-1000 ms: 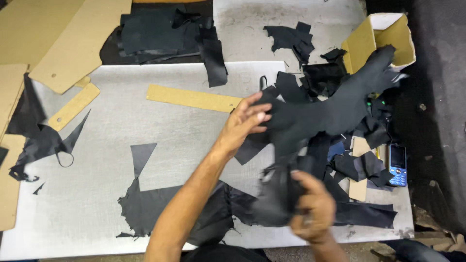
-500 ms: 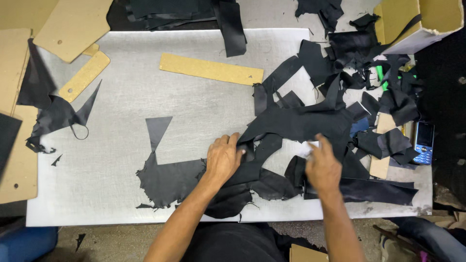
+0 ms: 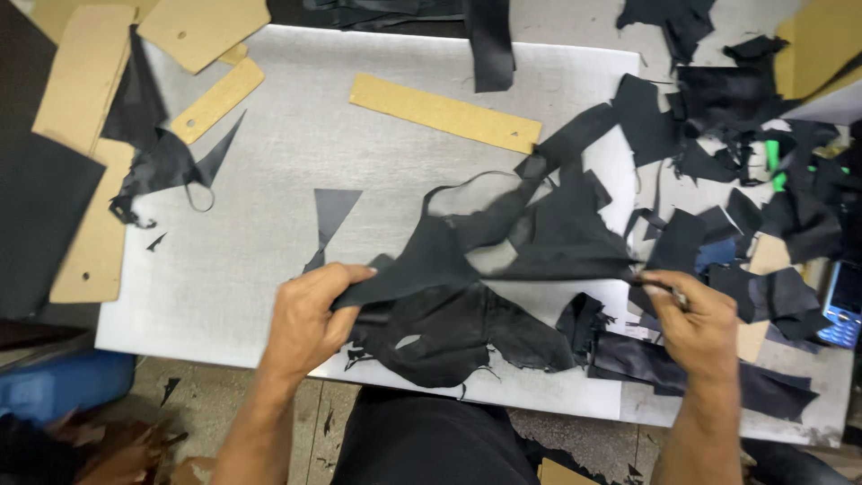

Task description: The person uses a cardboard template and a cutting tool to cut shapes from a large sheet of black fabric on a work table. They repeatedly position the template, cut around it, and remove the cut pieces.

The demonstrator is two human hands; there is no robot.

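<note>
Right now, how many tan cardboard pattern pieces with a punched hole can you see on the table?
4, maybe more hidden under scraps: long strip top centre, small strip upper left, broad piece at the top-left corner, tall piece along the left edge.

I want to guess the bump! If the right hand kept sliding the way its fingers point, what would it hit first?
The right hand points left, gripping the black leather piece. Going on, it would probably meet the scraps below that piece, then the left hand; depth is unclear.
</note>
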